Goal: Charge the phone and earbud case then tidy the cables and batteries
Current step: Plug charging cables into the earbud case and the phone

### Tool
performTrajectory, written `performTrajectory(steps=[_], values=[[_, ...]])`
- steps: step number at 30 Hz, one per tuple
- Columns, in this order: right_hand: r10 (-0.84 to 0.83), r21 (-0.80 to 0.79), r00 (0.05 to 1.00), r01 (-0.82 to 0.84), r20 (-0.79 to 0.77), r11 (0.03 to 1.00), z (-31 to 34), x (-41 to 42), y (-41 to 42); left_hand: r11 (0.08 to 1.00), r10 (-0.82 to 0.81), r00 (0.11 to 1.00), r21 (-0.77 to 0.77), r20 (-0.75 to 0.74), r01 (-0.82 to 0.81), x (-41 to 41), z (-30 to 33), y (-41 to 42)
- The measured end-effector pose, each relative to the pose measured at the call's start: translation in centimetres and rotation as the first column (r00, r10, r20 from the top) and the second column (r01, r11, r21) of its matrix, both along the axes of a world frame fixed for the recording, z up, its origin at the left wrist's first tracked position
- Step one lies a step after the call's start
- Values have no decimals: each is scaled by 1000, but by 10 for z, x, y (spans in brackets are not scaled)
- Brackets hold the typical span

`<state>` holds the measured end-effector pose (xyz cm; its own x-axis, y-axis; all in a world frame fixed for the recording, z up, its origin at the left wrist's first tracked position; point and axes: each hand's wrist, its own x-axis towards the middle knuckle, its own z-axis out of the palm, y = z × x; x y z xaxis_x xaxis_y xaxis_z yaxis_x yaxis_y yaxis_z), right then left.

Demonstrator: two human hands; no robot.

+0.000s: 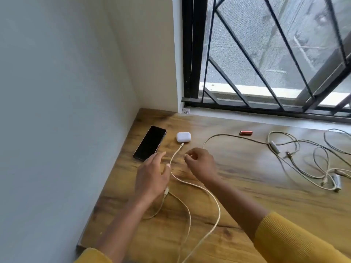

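The white cable [191,182] is reaching the earbud case [183,137]; whether it is seated, I cannot tell. My left hand [152,175] is hovering open by the unplugged phone [150,143], my right hand [199,162] is curling loosely, seemingly empty. The battery [246,132] and tangled cables [303,160] are waiting untidied.

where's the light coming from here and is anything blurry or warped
Head view: daylight enters through the barred window, leaving a pale glare on the wooden table near the sill; the wide-angle lens bows the wall corner and table edge; the whole frame is soft, with the right hand slightly smeared; the phone screen is dark, no reflection.
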<state>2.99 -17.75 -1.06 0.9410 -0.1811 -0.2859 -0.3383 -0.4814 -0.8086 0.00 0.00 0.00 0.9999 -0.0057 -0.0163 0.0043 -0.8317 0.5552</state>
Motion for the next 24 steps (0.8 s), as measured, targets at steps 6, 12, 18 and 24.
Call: performTrajectory(steps=[6,12,18,24], values=[[-166,126,982,176,-87,976,-3,25,16,998,-59,997,0,-42,59,29,-15,0],[-289,196,942,320,-173,927,-12,46,25,992,-129,992,-10,8,129,62,-21,-4],[-331,284,910,396,-250,873,-18,64,29,985,-169,985,-18,28,170,94,-18,-12],[-367,314,883,451,-292,835,-25,69,30,982,-186,983,-29,-8,185,116,-17,-23]])
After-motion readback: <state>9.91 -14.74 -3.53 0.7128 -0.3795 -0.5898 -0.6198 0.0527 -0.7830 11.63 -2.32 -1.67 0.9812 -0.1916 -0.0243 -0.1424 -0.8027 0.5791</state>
